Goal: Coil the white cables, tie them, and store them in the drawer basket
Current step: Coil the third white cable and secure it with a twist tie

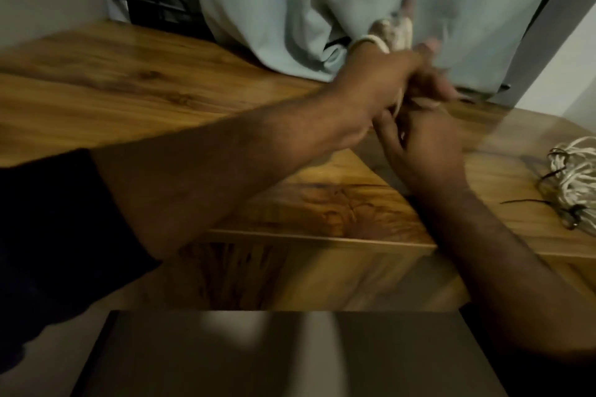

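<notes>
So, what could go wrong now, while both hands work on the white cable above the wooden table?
1. The left hand and right hand meet tightly around the white cable; the picture is blurred from fast motion, so a loop may slip loose.
2. The tangled cable bundle lies at the right side of the wooden table, near the right forearm; a sweep of the arm might push it off.

I find nothing to read here: no letters, labels, brand marks or numbers show on anything in front of me, and the blur across the picture leaves no print that I can make out.
</notes>
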The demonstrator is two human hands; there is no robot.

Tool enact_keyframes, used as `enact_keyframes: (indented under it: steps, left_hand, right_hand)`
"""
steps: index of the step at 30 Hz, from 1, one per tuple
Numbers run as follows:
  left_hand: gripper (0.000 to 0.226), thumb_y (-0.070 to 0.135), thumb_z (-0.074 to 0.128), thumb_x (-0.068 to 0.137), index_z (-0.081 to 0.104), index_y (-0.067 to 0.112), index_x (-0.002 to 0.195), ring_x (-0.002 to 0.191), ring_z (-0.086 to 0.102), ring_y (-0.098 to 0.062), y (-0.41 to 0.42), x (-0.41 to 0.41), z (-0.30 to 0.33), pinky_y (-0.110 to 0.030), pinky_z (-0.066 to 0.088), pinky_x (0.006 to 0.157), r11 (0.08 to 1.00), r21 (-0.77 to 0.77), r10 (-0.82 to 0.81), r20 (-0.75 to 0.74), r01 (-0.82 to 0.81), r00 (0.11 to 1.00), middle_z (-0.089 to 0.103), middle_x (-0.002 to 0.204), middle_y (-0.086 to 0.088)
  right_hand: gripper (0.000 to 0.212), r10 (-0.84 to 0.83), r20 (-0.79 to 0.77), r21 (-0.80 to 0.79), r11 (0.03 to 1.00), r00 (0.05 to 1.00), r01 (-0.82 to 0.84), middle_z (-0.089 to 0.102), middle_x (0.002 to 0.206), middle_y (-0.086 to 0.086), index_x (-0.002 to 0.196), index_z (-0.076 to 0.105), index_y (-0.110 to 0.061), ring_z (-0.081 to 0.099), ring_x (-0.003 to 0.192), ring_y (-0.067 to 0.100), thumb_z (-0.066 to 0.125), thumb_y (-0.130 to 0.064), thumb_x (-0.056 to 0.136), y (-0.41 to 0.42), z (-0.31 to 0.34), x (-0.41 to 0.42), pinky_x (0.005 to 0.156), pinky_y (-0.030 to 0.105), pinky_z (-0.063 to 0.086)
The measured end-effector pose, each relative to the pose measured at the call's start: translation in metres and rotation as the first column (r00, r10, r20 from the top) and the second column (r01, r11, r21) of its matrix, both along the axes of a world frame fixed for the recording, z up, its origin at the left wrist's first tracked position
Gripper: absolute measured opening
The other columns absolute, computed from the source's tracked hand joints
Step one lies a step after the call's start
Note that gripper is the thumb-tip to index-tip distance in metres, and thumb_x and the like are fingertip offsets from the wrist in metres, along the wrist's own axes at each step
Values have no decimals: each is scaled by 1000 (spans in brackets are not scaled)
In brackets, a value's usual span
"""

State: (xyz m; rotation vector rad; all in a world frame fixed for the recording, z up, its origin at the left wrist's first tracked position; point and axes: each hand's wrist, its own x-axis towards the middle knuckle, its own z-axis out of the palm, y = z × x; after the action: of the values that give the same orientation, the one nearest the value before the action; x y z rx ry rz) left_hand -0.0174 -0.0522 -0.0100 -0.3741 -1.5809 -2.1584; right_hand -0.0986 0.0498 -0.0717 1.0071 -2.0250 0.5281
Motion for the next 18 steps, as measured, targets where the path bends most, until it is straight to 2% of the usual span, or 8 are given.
enact_keyframes:
  steps: [1,3,4,6,8,12,14,18]
  left_hand:
    - [29,8,45,107,70,18,119,76,68,-34,-10,-2,2,-30,56,60,996,94,0,44,-4,999,67,65,-14]
    - [20,7,43,108,59,9,120,68,72,-23,-25,-7,6,-25,55,54,975,212,46,120,-70,992,70,69,-6]
    - [17,7,43,108,56,8,118,64,72,-16,-32,-11,5,-24,56,57,974,203,73,150,-103,986,72,72,-3]
    - [24,6,44,107,61,9,90,63,71,-10,-44,-18,3,-22,56,62,975,174,101,208,-139,973,73,75,-2]
    - [32,4,40,107,60,6,82,59,72,-9,-59,-27,0,-19,56,54,960,227,103,251,-162,963,74,68,-2]
    - [29,4,34,107,61,-4,98,53,70,-7,-85,-41,-8,-17,54,51,936,230,171,367,-267,914,74,64,-3]
    - [28,2,35,105,59,-4,91,51,66,-6,-98,-43,-7,-19,53,54,898,288,206,388,-331,898,73,63,-4]
    - [19,1,40,103,49,5,88,33,42,-2,-108,-34,5,-16,34,38,855,414,192,306,-312,932,62,51,-1]
  right_hand:
    - [42,21,-49,-21,1000,999,-22,65,78,12,82,55,-18,60,76,41,42,-52,103,1,1,-3,63,40,33]
    - [43,44,-90,-26,999,995,-47,62,73,12,79,53,-18,58,70,40,42,-52,104,3,9,-2,61,37,29]
    - [45,42,-114,-6,999,993,-43,61,72,12,79,54,-17,58,69,39,41,-53,104,2,12,2,61,37,30]
    - [53,18,-182,18,1000,983,-15,65,73,9,82,63,-16,61,70,36,35,-55,104,3,11,3,64,39,34]
    - [57,50,-194,29,999,980,-45,69,74,3,86,69,-19,65,73,32,32,-58,103,5,10,6,67,40,37]
    - [43,355,-13,46,934,935,-354,67,78,-10,80,67,-28,52,81,18,43,-56,101,4,15,16,70,39,39]
    - [37,469,94,20,881,878,-473,56,72,-10,68,56,-29,48,78,16,44,-44,101,3,11,23,68,42,40]
    - [79,360,266,-45,931,894,-362,61,61,2,54,59,-17,61,65,27,17,-60,105,-2,4,11,67,48,48]
